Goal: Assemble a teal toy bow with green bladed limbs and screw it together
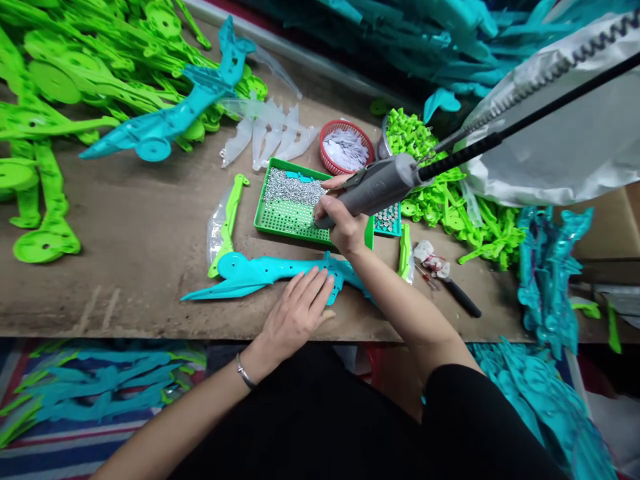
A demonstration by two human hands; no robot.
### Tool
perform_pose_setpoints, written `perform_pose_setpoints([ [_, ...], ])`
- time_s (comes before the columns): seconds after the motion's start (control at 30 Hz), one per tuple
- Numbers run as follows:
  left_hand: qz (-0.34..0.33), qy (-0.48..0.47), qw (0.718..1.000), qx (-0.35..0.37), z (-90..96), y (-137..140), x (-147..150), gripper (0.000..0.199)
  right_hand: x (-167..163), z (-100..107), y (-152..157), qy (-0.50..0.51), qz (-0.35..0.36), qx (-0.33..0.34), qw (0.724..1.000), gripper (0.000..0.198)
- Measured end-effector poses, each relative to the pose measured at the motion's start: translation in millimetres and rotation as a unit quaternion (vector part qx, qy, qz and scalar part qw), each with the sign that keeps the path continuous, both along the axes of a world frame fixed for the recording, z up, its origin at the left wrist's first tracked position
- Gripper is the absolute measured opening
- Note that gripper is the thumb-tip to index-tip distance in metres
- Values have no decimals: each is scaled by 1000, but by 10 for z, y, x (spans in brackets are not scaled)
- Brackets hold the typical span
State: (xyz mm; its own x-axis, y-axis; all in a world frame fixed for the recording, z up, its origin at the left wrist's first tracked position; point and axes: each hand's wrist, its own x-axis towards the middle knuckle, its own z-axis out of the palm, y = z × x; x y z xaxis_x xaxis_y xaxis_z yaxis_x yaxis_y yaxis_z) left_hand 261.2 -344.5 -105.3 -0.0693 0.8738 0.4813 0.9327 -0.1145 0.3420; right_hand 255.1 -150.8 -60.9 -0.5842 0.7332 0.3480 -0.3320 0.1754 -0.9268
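Observation:
My left hand (299, 308) lies flat on a long teal plastic part (255, 272) at the bench's front, fingers stretched out over it. In my right hand (349, 223) is a grey electric screwdriver (377, 188), hung from a spring and a black cable. Its tip points down and left over a green perforated tray (295, 220) of small screws (295, 188); the very tip is hidden by the fingers. Green arms with clear plastic sheets flank the teal part: one green arm (230, 223) at its left, another green arm (405, 250) at its right.
Green parts (100, 73) pile up at the left, with one teal part (185, 110) on them. Behind the tray are clear plastic pieces (270, 130) and a red basket (370, 143). At right lie small green pieces (415, 137), a black-handled tool (463, 297) and a white sack (555, 140).

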Motion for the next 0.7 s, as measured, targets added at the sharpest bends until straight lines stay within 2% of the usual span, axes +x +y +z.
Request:
perform_pose_setpoints([
  [0.2, 30, 12, 999, -5, -49, 34, 8, 61, -30, 65, -29, -29, 3, 1, 1000, 36],
  [0.37, 36, 23, 999, -8, -16, 45, 12, 58, -32, 87, -18, -59, 2, 10, 998, 40],
  [0.5, 39, 25, 999, -9, 22, 54, 1, 56, 24, 253, -101, -18, -29, 14, 999, 34],
  [0.6, 34, 6, 999, 2, 15, 57, -5, 56, 125, 391, -279, 15, 21, -2, 1000, 25],
  [0.7, 28, -21, 999, 11, -12, 56, -1, 49, 240, 415, -477, -3, 94, -20, 995, 21],
])
